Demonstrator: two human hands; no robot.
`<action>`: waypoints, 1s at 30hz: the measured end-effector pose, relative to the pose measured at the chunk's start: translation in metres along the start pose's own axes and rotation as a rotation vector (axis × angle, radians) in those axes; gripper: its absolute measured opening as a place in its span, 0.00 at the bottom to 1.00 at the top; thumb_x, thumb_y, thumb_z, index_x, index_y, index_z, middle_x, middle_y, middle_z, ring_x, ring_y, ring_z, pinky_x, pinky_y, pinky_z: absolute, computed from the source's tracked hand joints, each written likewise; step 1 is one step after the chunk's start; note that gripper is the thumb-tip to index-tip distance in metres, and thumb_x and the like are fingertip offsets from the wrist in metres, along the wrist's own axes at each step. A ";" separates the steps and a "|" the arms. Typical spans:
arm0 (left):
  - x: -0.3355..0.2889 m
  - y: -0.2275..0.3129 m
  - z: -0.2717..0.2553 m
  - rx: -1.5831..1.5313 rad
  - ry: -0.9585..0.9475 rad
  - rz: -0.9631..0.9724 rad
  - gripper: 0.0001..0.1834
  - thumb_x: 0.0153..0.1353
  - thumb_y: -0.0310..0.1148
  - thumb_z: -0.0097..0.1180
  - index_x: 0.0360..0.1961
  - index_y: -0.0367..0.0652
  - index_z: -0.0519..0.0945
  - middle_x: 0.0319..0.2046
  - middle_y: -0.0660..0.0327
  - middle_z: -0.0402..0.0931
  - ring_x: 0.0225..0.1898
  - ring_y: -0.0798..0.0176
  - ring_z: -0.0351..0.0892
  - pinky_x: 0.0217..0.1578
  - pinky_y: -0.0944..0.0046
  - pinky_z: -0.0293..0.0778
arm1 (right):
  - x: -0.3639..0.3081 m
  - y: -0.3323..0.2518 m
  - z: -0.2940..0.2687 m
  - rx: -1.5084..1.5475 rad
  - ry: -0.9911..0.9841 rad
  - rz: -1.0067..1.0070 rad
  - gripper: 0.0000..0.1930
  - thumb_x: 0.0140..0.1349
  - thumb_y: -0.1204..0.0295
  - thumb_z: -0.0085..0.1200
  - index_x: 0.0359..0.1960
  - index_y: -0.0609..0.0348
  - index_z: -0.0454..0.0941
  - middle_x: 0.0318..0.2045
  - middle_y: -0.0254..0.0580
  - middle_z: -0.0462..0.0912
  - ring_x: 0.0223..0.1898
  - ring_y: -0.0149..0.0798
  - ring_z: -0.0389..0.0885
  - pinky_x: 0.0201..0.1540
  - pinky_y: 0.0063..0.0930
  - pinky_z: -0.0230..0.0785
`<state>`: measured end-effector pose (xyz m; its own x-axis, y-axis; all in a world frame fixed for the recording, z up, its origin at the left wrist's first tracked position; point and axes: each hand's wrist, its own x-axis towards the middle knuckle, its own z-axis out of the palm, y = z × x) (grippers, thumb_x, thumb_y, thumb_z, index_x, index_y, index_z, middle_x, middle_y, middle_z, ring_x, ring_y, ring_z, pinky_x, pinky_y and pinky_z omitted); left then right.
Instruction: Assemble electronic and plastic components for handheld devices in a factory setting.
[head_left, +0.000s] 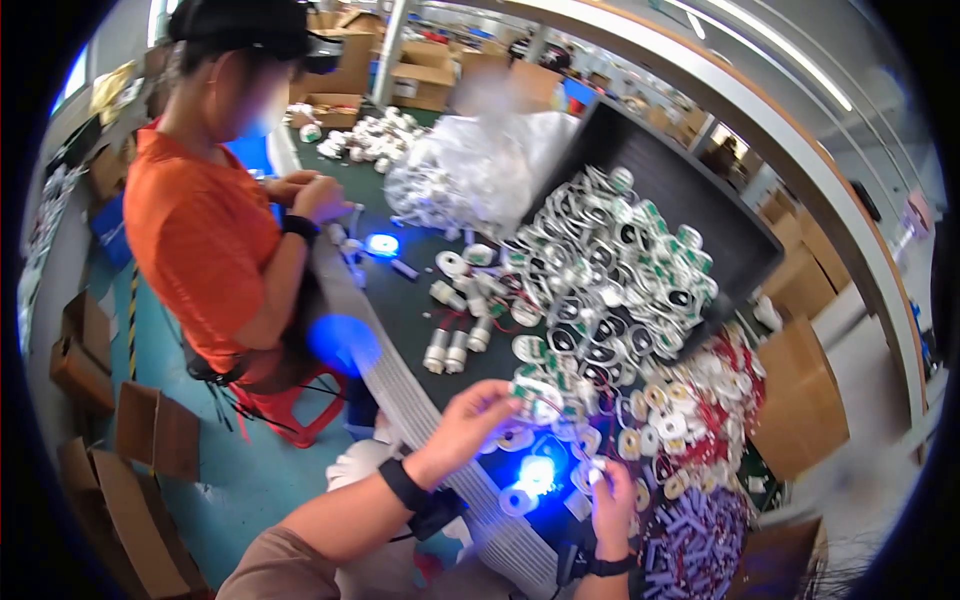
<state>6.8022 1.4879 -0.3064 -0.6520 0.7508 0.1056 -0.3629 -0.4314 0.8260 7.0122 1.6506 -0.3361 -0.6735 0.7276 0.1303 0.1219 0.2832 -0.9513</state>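
Note:
My left hand (472,418) is closed in a pinch beside white round parts with green faces; what its fingertips hold is too small to make out. To its right, my right hand (613,497) is closed on a small white piece (597,468). Between and below the hands a bright blue light (537,472) glows close to the table's near edge. A white ring-shaped part (515,500) lies against that glow. Thin dark wires run near both hands, but where they end is hidden.
A black tray (735,205) tips out a heap of wired white parts (610,270). Purple cylinders (695,545) and red-wired pieces (715,400) lie right. White cylinders (455,350) stand ahead. A co-worker in an orange shirt (200,240) works at left. Cardboard boxes (155,430) line the floor.

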 end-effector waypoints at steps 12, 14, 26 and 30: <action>0.001 0.058 -0.003 -0.365 -0.189 -0.045 0.12 0.64 0.34 0.47 0.46 0.40 0.69 0.36 0.58 0.77 0.34 0.60 0.82 0.35 0.64 0.78 | -0.002 -0.024 0.048 -0.237 -0.256 -0.132 0.33 0.49 0.82 0.56 0.58 0.62 0.57 0.49 0.45 0.72 0.32 0.27 0.73 0.34 0.19 0.68; 0.010 0.086 -0.005 -0.338 -0.127 0.033 0.12 0.64 0.34 0.46 0.46 0.41 0.69 0.37 0.57 0.77 0.35 0.59 0.81 0.34 0.63 0.78 | 0.000 -0.031 0.046 -0.221 -0.238 -0.147 0.32 0.49 0.82 0.55 0.58 0.61 0.58 0.49 0.44 0.72 0.32 0.27 0.73 0.33 0.18 0.67; 0.145 0.158 -0.071 0.439 0.347 0.656 0.13 0.60 0.32 0.53 0.41 0.33 0.73 0.32 0.57 0.77 0.29 0.65 0.79 0.30 0.68 0.74 | -0.014 -0.030 0.037 -0.083 -0.278 0.000 0.13 0.56 0.82 0.50 0.45 0.65 0.72 0.37 0.39 0.80 0.37 0.26 0.77 0.40 0.19 0.69; 0.163 0.126 -0.126 1.043 0.676 0.557 0.15 0.56 0.36 0.55 0.39 0.35 0.76 0.30 0.48 0.77 0.32 0.52 0.79 0.36 0.58 0.72 | -0.018 -0.032 0.029 -0.147 -0.272 -0.022 0.12 0.56 0.81 0.51 0.43 0.67 0.73 0.36 0.42 0.81 0.35 0.27 0.78 0.38 0.20 0.70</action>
<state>6.5663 1.4930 -0.2553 -0.8508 0.0834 0.5189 0.5241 0.2077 0.8259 6.9987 1.6104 -0.3161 -0.8452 0.5319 0.0524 0.1957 0.3991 -0.8958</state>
